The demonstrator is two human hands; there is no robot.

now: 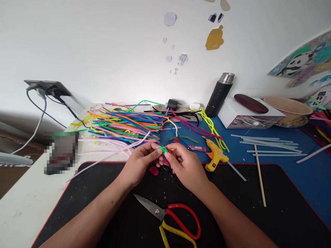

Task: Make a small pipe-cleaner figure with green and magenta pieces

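My left hand (141, 162) and my right hand (183, 162) meet over the far edge of the black mat (258, 206). Both pinch a small bright green pipe cleaner piece (162, 149) between their fingertips. A bit of pink shows just under the right fingers, and a small pink fuzzy piece (154, 170) lies on the mat below the hands. A heap of coloured pipe cleaners (124, 127) spreads behind the left hand. Red and yellow handled scissors (170, 217) lie shut on the mat between my forearms.
A yellow glue gun (214, 155) rests right of my hands, with clear glue sticks (269, 144) and a wooden stick (260, 175) beyond. A black flask (222, 93), a white box (253, 115), a bowl (289, 106) and a wall socket with cables (46, 89) line the back.
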